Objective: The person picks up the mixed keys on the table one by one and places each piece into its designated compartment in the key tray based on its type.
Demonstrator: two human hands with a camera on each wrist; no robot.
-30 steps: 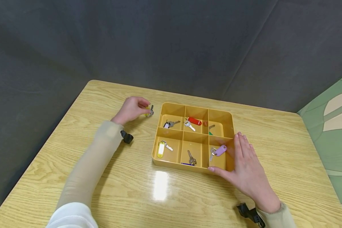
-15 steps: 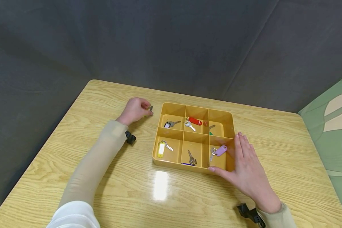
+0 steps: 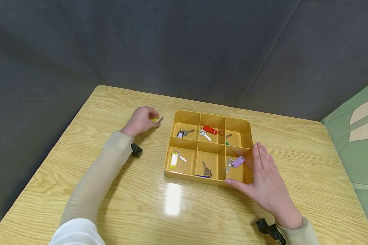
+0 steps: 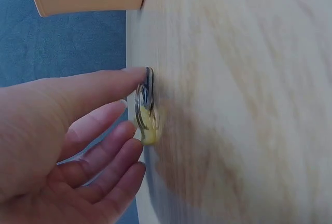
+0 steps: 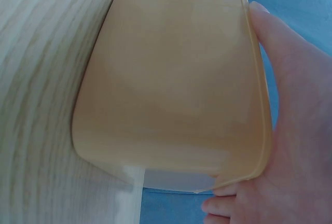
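Observation:
My left hand is at the table's left part, fingers curved round a key with a yellow tag. In the left wrist view the thumb tip is on the key and its metal ring, with the other fingertips right by the yellow tag, close to the tabletop. My right hand rests with straight fingers against the right side of a yellow compartment box, thumb on its front rim. In the right wrist view it lies along the rim of the box wall.
Tagged keys lie in the box: a black-edged tag, red tag, partly hidden green tag, yellow tag, blue tag and purple tag. The wooden table meets a dark partition behind.
The left hand first shifted slightly right, then back left, and the key in its fingers now points differently. The right hand and the box have stayed in place.

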